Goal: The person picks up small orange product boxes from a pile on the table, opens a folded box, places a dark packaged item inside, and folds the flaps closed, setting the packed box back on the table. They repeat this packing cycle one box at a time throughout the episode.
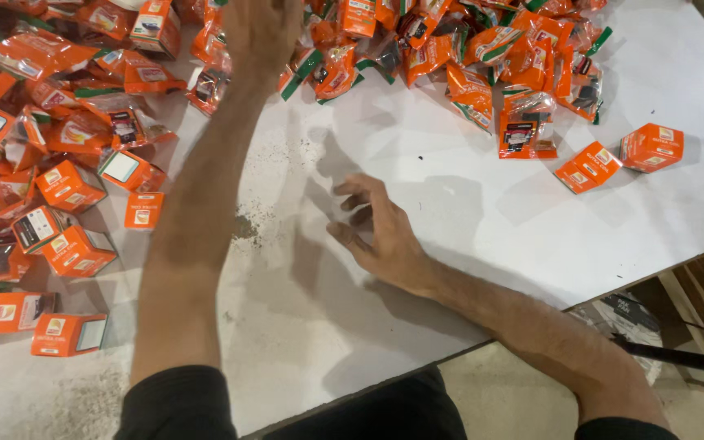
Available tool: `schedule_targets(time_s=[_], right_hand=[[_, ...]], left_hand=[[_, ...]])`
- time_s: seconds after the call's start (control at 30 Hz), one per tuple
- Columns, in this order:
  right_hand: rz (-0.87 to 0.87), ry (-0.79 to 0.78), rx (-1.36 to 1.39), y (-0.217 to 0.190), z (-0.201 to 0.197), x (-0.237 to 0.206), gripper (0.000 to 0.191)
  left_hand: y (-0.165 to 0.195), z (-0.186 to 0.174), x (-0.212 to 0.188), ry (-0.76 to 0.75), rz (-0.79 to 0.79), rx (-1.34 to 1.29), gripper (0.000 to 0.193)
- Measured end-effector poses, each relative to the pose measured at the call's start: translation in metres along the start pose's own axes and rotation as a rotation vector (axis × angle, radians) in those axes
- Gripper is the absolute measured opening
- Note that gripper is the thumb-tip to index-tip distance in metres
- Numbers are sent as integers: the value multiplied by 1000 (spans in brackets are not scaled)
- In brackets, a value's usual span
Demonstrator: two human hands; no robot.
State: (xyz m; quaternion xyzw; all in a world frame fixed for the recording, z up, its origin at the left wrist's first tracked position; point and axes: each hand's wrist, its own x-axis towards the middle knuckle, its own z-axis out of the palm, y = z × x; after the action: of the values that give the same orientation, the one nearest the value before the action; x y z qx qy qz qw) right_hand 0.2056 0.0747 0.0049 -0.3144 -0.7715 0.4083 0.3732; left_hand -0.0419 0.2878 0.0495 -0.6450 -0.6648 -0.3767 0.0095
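Left hand (261,31): my reach into the packets (332,69) — orange, crinkled; grip unclear.
Right hand (380,232): my fingers loosely curled, empty, on the table (466,212).
Boxes (67,244): small orange cubes — left.

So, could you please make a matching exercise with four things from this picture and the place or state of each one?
Things:
1. left hand
2. right hand
3. two small orange boxes
4. heap of orange packets

Places or states:
A. lying apart from the heap, near the table's right edge
B. along the far side of the white table
C. empty, fingers curled, resting on the bare table
D. stretched far forward, at the packets

Pairs: 1-D, 2-C, 3-A, 4-B
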Motion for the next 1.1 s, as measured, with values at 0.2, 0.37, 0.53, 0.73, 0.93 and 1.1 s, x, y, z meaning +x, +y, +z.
schedule_targets(time_s=[0.2, 0.37, 0.53, 0.73, 0.93, 1.1], right_hand=[[-11, 75, 476, 22, -1, 10, 69], [17, 86, 389, 23, -2, 8, 65], [-17, -95, -69, 10, -7, 10, 69], [0, -90, -12, -1, -12, 13, 55], [17, -57, -97, -1, -11, 12, 59], [41, -145, -132, 0, -11, 10, 53]], left_hand=[[53, -52, -147, -499, 160, -950, 31], [20, -47, -133, -125, 502, -447, 23], [-16, -10, -50, -24, 418, -18, 49], [-16, -13, -79, -172, 504, 113, 23], [31, -109, -178, -27, 289, -469, 23], [65, -126, -233, 196, 858, -347, 37]])
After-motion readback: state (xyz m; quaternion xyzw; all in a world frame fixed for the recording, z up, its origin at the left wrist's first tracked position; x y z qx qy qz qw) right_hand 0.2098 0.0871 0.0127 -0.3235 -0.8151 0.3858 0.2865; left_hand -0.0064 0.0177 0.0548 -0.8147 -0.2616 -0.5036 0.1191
